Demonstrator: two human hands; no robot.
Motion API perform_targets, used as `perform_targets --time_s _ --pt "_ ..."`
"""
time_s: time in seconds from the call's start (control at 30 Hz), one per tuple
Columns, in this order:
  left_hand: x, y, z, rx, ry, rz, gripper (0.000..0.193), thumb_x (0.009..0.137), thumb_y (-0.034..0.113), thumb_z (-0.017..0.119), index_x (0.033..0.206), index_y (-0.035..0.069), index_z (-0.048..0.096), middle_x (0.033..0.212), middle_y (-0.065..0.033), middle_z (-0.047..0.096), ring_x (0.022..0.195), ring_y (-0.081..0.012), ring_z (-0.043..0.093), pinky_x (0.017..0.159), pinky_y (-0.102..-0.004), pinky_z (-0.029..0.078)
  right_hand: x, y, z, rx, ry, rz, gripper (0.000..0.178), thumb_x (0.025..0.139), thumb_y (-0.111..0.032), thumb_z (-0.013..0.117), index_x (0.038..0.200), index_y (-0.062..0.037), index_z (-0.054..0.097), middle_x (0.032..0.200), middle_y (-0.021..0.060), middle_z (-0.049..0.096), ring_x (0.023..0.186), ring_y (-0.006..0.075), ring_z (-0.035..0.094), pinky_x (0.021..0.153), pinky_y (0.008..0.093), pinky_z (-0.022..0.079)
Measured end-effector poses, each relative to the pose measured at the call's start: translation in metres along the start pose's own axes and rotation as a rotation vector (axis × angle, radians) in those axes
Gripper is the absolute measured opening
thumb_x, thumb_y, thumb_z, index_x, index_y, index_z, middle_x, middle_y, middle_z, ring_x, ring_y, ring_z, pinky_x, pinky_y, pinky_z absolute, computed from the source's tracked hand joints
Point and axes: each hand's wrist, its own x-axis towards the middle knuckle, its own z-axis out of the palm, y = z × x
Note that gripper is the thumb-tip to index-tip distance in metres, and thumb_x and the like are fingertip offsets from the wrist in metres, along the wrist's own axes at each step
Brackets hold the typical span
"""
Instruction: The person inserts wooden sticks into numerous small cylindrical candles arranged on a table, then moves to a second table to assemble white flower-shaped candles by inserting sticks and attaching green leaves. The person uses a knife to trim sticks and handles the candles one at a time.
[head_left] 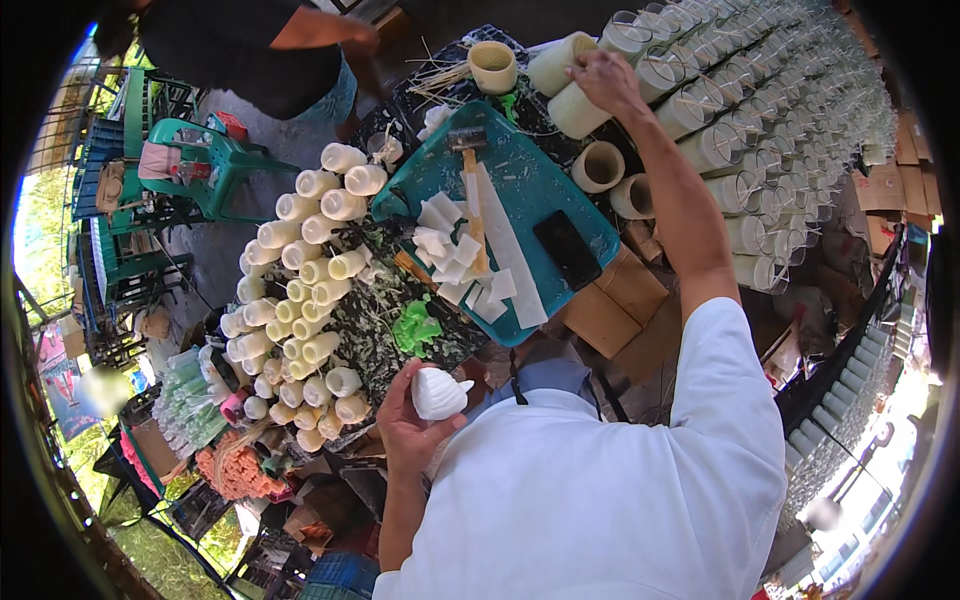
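Note:
My left hand is closed around a white ribbed piece with a small pointed end, held close to my body at the lower middle. My right arm is stretched far forward. At its end, my right hand has curled fingers against two cream cylinders, an upper one and a lower one; what the fingertips grip is hidden. Between my hands lies a teal tray carrying white flat chunks, a hammer, a long white strip and a black phone.
Rows of pale cylinders with wicks fill the right side. Many cream candles stand at the left, by crumpled green material. Another person is at the upper left, near a green chair. Cardboard lies right of the tray.

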Motion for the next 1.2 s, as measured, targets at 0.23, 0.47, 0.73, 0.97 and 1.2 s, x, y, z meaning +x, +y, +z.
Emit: perform_targets --time_s 0.23,0.47,0.73,0.97,1.2 --pt "-0.001 -0.004 -0.007 -0.005 0.014 0.006 0.093 0.065 -0.004 0.092 0.146 0.002 0.048 0.134 -0.0128 0.059 0.116 -0.0239 0.063 0.098 -0.0391 0.057 0.004 -0.052 -0.029 -0.116 0.088 -0.136 0.025 0.092 -0.033 0.065 0.101 -0.0118 0.077 0.089 0.0155 0.075 0.091 0.0351 0.072 0.082 0.0457 0.056" --pt "0.0 0.001 -0.007 -0.012 0.025 -0.011 0.092 0.065 -0.002 0.093 0.146 0.002 0.049 0.133 -0.0119 0.059 0.118 -0.0222 0.061 0.1 -0.0377 0.055 -0.029 -0.054 0.053 -0.291 -0.122 -0.271 0.028 0.09 -0.014 0.051 0.094 -0.0091 0.078 0.092 0.0211 0.074 0.087 0.0357 0.075 0.077 0.0485 0.059" --pt "-0.002 -0.004 -0.018 -0.029 0.038 -0.012 0.093 0.064 0.001 0.094 0.146 0.002 0.049 0.132 -0.0114 0.059 0.119 -0.0212 0.06 0.102 -0.0379 0.053 -0.051 -0.065 0.056 -0.389 -0.223 -0.215 0.032 0.093 -0.02 0.048 0.088 -0.0061 0.077 0.094 0.0164 0.076 0.088 0.0343 0.075 0.076 0.0458 0.06" --pt "-0.001 -0.004 -0.02 -0.026 0.057 -0.007 0.093 0.064 0.0 0.094 0.146 0.002 0.05 0.132 -0.0118 0.06 0.118 -0.0218 0.061 0.101 -0.0385 0.053 -0.037 -0.073 0.067 -0.396 -0.197 -0.301 0.027 0.089 -0.021 0.055 0.09 -0.0064 0.077 0.09 0.018 0.075 0.086 0.0325 0.075 0.075 0.0449 0.061" --pt "-0.013 -0.011 -0.028 -0.008 0.151 -0.026 0.091 0.064 -0.001 0.093 0.144 0.001 0.051 0.131 -0.0109 0.061 0.117 -0.0208 0.062 0.1 -0.0375 0.055 0.053 -0.033 0.063 0.099 0.008 0.134 0.033 0.087 -0.034 0.057 0.098 -0.0115 0.079 0.107 0.0198 0.074 0.102 0.0397 0.07 0.093 0.0468 0.055"
